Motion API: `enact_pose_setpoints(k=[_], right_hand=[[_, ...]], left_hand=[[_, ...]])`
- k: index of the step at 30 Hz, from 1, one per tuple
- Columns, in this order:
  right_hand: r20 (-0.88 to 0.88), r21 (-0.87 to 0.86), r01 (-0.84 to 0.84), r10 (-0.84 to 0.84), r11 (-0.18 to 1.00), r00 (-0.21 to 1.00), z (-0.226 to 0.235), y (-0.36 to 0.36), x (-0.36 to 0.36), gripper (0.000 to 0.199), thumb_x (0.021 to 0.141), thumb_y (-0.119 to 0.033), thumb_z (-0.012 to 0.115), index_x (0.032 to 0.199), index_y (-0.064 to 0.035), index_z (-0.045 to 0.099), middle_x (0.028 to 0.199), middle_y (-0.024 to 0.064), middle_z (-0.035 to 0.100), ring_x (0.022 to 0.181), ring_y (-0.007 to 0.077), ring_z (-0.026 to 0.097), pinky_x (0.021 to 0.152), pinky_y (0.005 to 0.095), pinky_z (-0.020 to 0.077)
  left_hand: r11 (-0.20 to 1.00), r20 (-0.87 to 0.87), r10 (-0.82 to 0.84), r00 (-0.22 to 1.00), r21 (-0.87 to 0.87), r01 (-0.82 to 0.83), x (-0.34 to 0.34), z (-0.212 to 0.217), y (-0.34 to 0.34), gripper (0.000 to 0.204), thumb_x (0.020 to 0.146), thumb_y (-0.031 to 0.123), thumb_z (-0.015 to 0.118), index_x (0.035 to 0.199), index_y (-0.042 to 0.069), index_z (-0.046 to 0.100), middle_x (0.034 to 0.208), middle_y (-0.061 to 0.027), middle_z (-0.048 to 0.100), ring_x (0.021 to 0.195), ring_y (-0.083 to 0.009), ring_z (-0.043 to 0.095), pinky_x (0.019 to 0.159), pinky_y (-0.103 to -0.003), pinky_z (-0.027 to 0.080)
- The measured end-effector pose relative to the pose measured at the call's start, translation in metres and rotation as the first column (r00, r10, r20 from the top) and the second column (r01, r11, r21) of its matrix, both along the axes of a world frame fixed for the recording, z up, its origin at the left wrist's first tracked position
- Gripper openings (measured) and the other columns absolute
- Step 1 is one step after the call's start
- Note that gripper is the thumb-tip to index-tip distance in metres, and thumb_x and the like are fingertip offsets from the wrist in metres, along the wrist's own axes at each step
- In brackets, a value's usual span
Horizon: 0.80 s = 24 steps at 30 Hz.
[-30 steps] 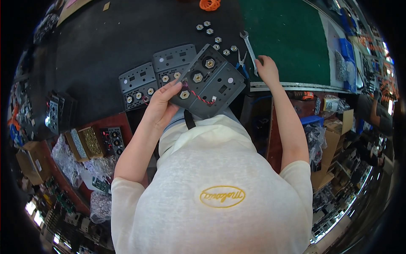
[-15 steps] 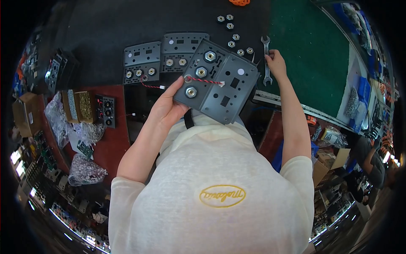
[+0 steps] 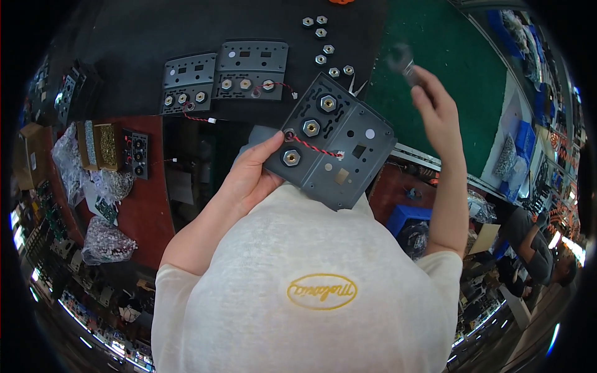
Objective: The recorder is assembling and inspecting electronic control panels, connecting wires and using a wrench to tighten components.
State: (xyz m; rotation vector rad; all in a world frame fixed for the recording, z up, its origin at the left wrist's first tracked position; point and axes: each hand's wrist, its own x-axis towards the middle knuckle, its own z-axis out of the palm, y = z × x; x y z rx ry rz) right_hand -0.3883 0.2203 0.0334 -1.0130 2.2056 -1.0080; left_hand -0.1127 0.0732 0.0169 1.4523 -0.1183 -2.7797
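A dark grey metal panel (image 3: 367, 171) is tilted in front of my chest, its left edge gripped by my left hand (image 3: 252, 177). My thumb lies on top beside a twisted red-and-black wire (image 3: 315, 146) with a white plug; the other fingers go underneath. Three black round fittings with shiny hex nuts line the panel, one being this nut (image 3: 291, 158). Over the green mat, my right hand (image 3: 440, 112) is closed round a metal wrench (image 3: 403, 61), whose raised head is smeared by motion. The wrench is apart from the panel.
Two similar panels (image 3: 252, 59) lie on the black table at the back left. Several loose hex-nut fittings (image 3: 328, 49) and a pointed metal tool (image 3: 354, 87) lie beyond my panel. A box of small hardware (image 3: 109, 146) and plastic bags (image 3: 109, 242) stand left.
My right hand has picked the wrench up off the green mat and swung it upward. The held panel sits slightly lower and further right in view; my left hand still grips it.
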Motion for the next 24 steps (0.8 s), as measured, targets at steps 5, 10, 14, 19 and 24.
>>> enact_pose_setpoints(k=[5, 10, 14, 19, 24], right_hand=[[-0.256, 0.281, -0.463, 0.531, 0.840, 0.808, 0.068, -0.010, 0.064, 0.041, 0.083, -0.011, 0.059, 0.124, -0.0127, 0.056, 0.085, 0.0097, 0.059, 0.080, 0.0240, 0.060, 0.065, 0.0337, 0.0494], [-0.288, 0.452, -0.559, 0.707, 0.695, 0.646, 0.068, -0.014, 0.080, 0.051, 0.074, -0.009, 0.061, 0.125, -0.0075, 0.055, 0.089, 0.0087, 0.054, 0.081, 0.0209, 0.059, 0.062, 0.0303, 0.0493], [-0.315, 0.470, -0.559, 0.721, 0.683, 0.617, 0.070, -0.018, 0.089, 0.058, 0.072, -0.012, 0.064, 0.128, -0.0037, 0.052, 0.089, 0.0077, 0.053, 0.083, 0.0208, 0.058, 0.062, 0.0296, 0.0491], [-0.291, 0.521, -0.547, 0.739, 0.655, 0.608, 0.072, -0.014, 0.097, 0.059, 0.072, -0.014, 0.065, 0.128, -0.0005, 0.051, 0.090, 0.0075, 0.054, 0.083, 0.0208, 0.058, 0.062, 0.0291, 0.0490], [-0.207, 0.509, -0.596, 0.761, 0.621, 0.615, 0.084, -0.013, 0.090, 0.053, 0.072, -0.012, 0.063, 0.123, -0.0001, 0.054, 0.086, 0.0064, 0.054, 0.082, 0.0193, 0.057, 0.062, 0.0287, 0.0484]], left_hand=[[0.995, -0.063, -0.069, 0.996, -0.073, 0.065, -0.009, 0.006, 0.005, 0.036, 0.095, 0.023, 0.054, 0.119, -0.004, 0.052, 0.115, -0.0153, 0.060, 0.109, -0.0219, 0.059, 0.098, -0.040, 0.047], [0.975, -0.163, -0.185, 0.969, -0.153, 0.160, -0.009, 0.005, 0.005, 0.032, 0.094, 0.025, 0.056, 0.114, 0.000, 0.055, 0.107, -0.0093, 0.062, 0.101, -0.0158, 0.061, 0.093, -0.035, 0.049], [0.972, -0.209, -0.200, 0.957, -0.167, 0.166, -0.008, 0.003, 0.004, 0.034, 0.094, 0.027, 0.058, 0.116, 0.001, 0.055, 0.105, -0.0066, 0.063, 0.098, -0.0129, 0.061, 0.091, -0.033, 0.049], [0.960, -0.166, -0.246, 0.955, -0.181, 0.215, -0.006, -0.003, 0.006, 0.034, 0.094, 0.028, 0.058, 0.116, 0.003, 0.056, 0.105, -0.0052, 0.064, 0.098, -0.0112, 0.061, 0.090, -0.032, 0.050], [0.966, -0.161, -0.217, 0.963, -0.175, 0.189, -0.004, -0.006, 0.008, 0.034, 0.093, 0.029, 0.058, 0.116, 0.004, 0.057, 0.103, -0.0044, 0.064, 0.096, -0.0107, 0.062, 0.087, -0.030, 0.051]])
